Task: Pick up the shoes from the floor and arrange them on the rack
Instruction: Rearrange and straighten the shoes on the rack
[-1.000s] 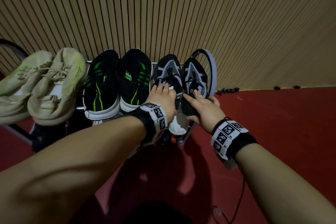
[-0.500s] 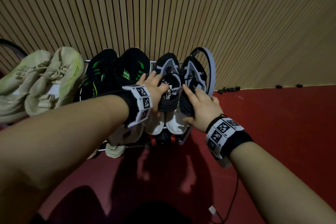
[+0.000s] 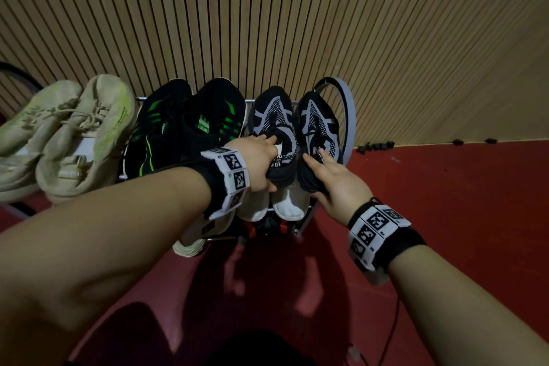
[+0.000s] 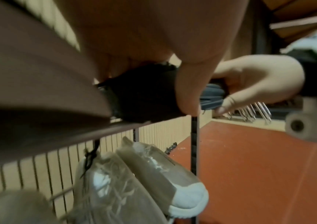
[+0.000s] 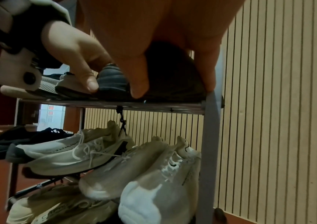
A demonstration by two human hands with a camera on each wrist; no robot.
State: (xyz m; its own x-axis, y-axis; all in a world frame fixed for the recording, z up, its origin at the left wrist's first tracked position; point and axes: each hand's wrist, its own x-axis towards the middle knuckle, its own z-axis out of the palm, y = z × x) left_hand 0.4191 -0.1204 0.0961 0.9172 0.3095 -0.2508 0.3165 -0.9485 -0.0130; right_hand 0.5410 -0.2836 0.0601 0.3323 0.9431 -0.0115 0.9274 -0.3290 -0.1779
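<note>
A pair of black-and-grey knit shoes stands toes to the wall at the right end of the rack's top shelf (image 5: 154, 104). My left hand (image 3: 266, 159) grips the heel of the left shoe (image 3: 274, 125), fingers over its collar, thumb (image 4: 189, 94) down the ribbed heel. To its right, my right hand (image 3: 322, 171) grips the heel of the right shoe (image 3: 318, 122), thumb (image 5: 138, 78) on the back. The two hands are side by side, nearly touching.
Left of them on the top shelf sit a black-and-green pair (image 3: 184, 131) and a beige pair (image 3: 74, 140). White shoes (image 5: 154, 174) fill the shelf below. A grey rack post (image 5: 209, 144) stands at the right end. Behind is a slatted wall; the floor (image 3: 445, 202) is red.
My left hand has slid from the top of the left shoe to its heel and the wrist has turned. The right hand shifted slightly along the right shoe. The shoes barely moved.
</note>
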